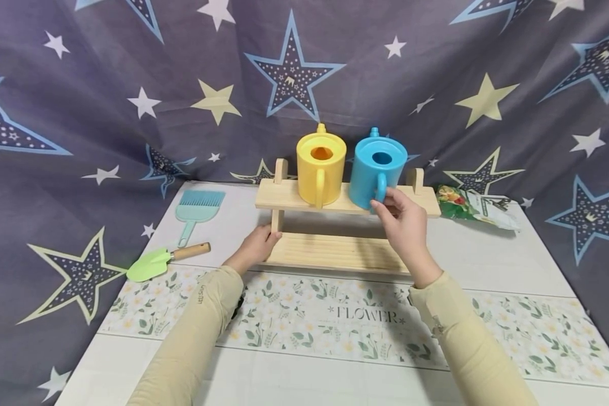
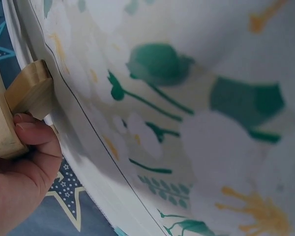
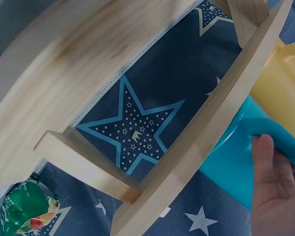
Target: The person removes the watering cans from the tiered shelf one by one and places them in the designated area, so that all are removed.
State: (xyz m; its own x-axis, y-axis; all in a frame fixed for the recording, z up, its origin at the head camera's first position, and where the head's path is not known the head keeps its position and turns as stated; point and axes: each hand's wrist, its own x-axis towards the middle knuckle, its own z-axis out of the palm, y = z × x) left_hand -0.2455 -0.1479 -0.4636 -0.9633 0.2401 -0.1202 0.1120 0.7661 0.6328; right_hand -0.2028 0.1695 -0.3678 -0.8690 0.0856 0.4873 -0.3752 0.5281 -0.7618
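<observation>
A two-tier wooden shelf (image 1: 335, 251) stands on the table. On its top board sit a yellow watering can (image 1: 309, 172) and, to the right, a blue watering can (image 1: 370, 180), both upright with spouts toward the back. My right hand (image 1: 407, 225) pinches the blue can's handle; in the right wrist view the fingers curl at that handle (image 3: 273, 130). At the shelf's lower left end, my left hand (image 1: 256, 246) grips the board beside the upright. The left wrist view shows the thumb (image 2: 37, 132) bent over the wooden edge, with the other fingers partly hidden.
Left of the shelf lie a light-blue dustpan-shaped brush (image 1: 198, 206) and a green trowel (image 1: 152, 265) with a wooden handle. A green and white packet (image 1: 477, 208) lies at the right. A floral mat (image 1: 304, 316) runs across the front; a starry curtain (image 1: 182, 67) hangs behind.
</observation>
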